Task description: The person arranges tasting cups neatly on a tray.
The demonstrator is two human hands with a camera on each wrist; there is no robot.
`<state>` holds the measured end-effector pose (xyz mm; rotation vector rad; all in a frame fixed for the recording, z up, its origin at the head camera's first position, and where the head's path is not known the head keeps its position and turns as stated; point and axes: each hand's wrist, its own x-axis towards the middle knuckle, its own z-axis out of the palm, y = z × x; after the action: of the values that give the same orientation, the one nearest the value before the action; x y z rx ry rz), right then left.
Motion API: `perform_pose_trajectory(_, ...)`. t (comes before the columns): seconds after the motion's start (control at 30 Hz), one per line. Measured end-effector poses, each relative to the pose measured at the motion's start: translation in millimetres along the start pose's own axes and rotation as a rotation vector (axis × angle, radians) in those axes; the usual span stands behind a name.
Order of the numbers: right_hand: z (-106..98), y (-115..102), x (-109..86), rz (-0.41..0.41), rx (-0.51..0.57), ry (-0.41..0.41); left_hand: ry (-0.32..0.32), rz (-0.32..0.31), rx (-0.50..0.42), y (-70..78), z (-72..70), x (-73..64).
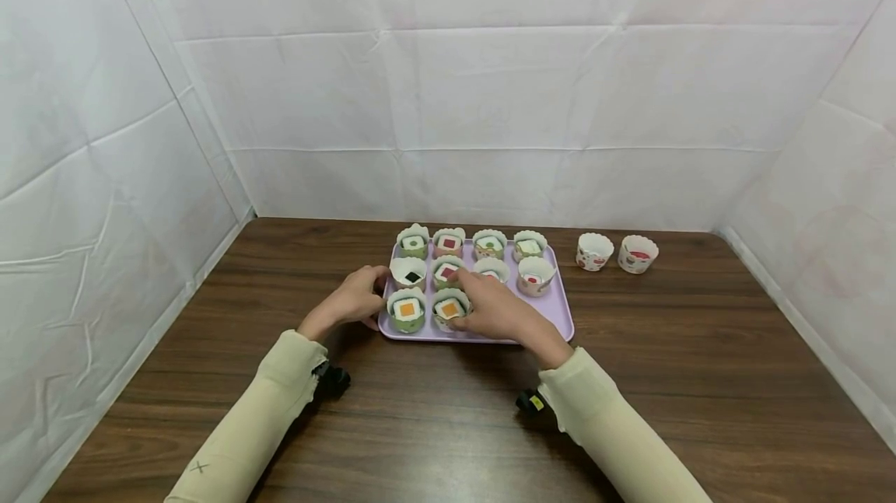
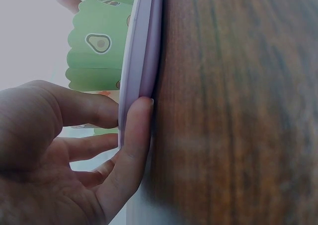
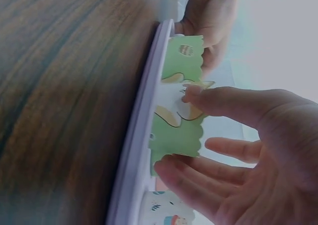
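A lilac tray (image 1: pixel 558 316) carries rows of paper baking cups, with small square tiles inside them. At the tray's left edge, my left hand (image 1: pixel 358 297) pinches the rim; in the left wrist view its fingertips (image 2: pixel 141 108) lie against that rim. My right hand (image 1: pixel 500 309) pinches the front-row green cup (image 3: pixel 174 140), which has an orange-marked white tile (image 1: pixel 449 309) in it. The thumb lies on its side and the other fingers reach round it. Left of it stands another green cup (image 1: pixel 407 324) with an orange-marked tile.
Two white patterned cups stand off the tray on the right, one (image 1: pixel 593 254) beside the other (image 1: pixel 638 256). The brown wooden table (image 1: pixel 420 425) meets a white cloth backdrop (image 1: pixel 490 99) behind and at both sides.
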<state>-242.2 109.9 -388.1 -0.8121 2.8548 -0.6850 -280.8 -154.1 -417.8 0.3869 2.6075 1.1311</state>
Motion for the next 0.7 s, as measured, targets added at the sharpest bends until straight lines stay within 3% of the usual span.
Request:
perform_pose_trajectory(0.43,-18,1,-9.0,0.016,0.024,-0.031,-0.004,0.001,-0.008,0.1,0.6,1.2)
perform_pose_trajectory(0.7,-33,8,-14.0,0.008,0.059,0.037,-0.012,0.011,-0.026,-0.3,0.0,0.9)
